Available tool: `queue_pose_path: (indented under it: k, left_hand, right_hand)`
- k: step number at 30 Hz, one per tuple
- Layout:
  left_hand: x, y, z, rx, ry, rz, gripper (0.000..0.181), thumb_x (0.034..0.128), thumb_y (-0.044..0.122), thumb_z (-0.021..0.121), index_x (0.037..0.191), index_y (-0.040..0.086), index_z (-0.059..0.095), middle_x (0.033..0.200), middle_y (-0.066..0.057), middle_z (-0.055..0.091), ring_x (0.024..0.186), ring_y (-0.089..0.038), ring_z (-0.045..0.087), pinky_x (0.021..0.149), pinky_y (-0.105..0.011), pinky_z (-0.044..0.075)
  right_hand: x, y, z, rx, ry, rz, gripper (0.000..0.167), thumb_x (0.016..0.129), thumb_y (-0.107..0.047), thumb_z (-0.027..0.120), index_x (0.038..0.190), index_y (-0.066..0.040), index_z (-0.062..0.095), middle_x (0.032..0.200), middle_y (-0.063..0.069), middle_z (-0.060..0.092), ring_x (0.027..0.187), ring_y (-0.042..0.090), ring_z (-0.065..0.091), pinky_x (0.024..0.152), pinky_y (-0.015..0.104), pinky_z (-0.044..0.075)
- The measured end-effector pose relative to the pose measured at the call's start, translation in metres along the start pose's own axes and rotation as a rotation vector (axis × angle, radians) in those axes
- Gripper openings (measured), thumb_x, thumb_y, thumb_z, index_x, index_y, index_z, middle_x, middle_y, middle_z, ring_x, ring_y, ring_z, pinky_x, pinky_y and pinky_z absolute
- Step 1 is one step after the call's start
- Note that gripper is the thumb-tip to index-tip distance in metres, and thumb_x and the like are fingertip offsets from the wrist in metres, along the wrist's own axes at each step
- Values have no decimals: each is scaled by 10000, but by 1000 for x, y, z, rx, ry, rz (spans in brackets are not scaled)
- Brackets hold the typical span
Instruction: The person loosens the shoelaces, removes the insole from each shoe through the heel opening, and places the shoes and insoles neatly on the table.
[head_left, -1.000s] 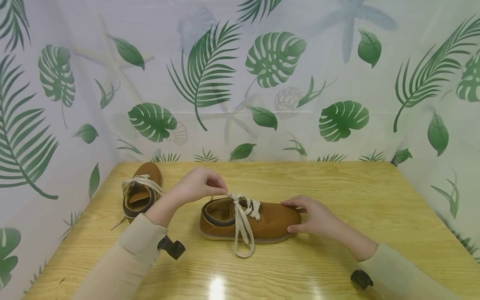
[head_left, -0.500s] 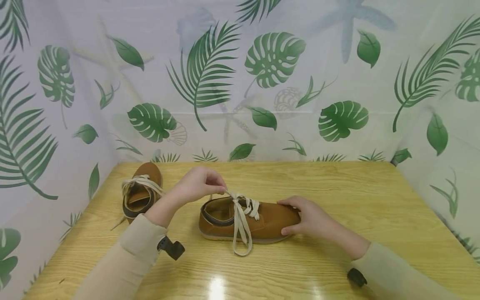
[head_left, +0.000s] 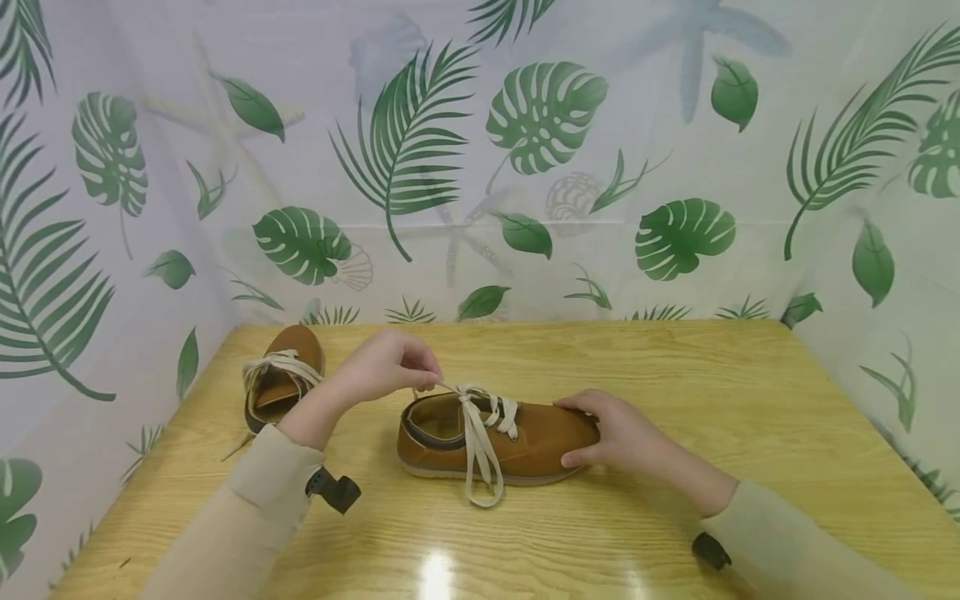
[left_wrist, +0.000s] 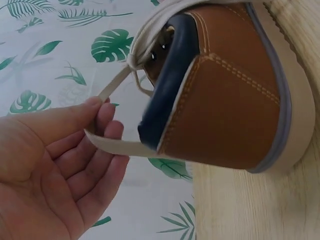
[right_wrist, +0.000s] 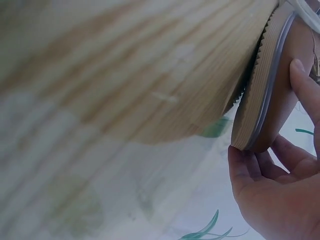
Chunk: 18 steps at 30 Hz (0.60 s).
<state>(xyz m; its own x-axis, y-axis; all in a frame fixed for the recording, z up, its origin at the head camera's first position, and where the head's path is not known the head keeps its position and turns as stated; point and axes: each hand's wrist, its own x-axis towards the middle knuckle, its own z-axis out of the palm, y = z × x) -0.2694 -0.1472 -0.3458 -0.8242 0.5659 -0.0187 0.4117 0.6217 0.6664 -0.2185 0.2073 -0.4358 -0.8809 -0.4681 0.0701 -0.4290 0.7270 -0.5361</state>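
Observation:
A brown shoe [head_left: 536, 433] lies sole down mid-table, its toe to the right. Its cream shoelace [head_left: 480, 454] is tied at the opening, with a loop hanging over the near side. My left hand [head_left: 386, 367] pinches a lace end between thumb and forefinger, drawn taut toward the heel. In the left wrist view, that lace [left_wrist: 116, 82] runs from the knot to the thumb tip, and the rest passes behind the heel. Around the toe, my right hand [head_left: 626, 433] grips the shoe, thumb on the near side and fingers on the far side.
A second brown shoe [head_left: 296, 342] with cream laces stands at the back left, toe away, partly behind my left forearm. The wooden table [head_left: 675, 358] ends at a leaf-printed cloth [head_left: 450, 167] on the back and both sides.
My left hand has moved slightly left, and the pinched lace stretches longer from the knot. My right hand has shifted a little left, further over the toe.

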Motion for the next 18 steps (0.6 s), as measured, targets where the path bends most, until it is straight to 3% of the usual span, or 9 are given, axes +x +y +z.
queue_pose_path:
  k: [4, 8, 13, 18]
  left_hand:
    - [4, -3, 0, -6, -41, -15, 93, 1022, 78, 702, 1001, 32, 780, 882, -94, 756, 709, -127, 658, 716, -361, 613]
    - [12, -4, 3, 50, -76, -14, 140, 1048, 139, 673, 1021, 59, 784, 846, -95, 743, 651, -106, 580, 643, -288, 534]
    - [20, -3, 6, 114, -121, 41, 214, 1057, 242, 669, 990, 78, 789, 732, 14, 666, 623, -78, 480, 636, -253, 421]
    - [19, 6, -5, 131, -150, 102, 168, 998, 183, 753, 922, 45, 811, 646, 77, 534, 586, -81, 392, 616, -252, 361]
  right_hand:
    - [0, -1, 0, -4, -7, 13, 753, 822, -306, 940, 1432, 2, 623, 1374, 203, 670, 1263, 413, 641, 1059, 580, 532]
    - [0, -1, -2, -5, -8, 22, 752, 824, -299, 940, 1435, 0, 620, 1374, 196, 670, 1258, 400, 645, 1053, 569, 538]
    - [0, -1, -2, -8, -7, 8, 760, 816, -316, 944, 1426, 7, 626, 1362, 196, 678, 1246, 399, 651, 1046, 567, 541]
    - [0, 0, -2, -7, -10, 4, 749, 821, -307, 942, 1423, 6, 627, 1367, 199, 677, 1252, 406, 648, 1044, 569, 541]
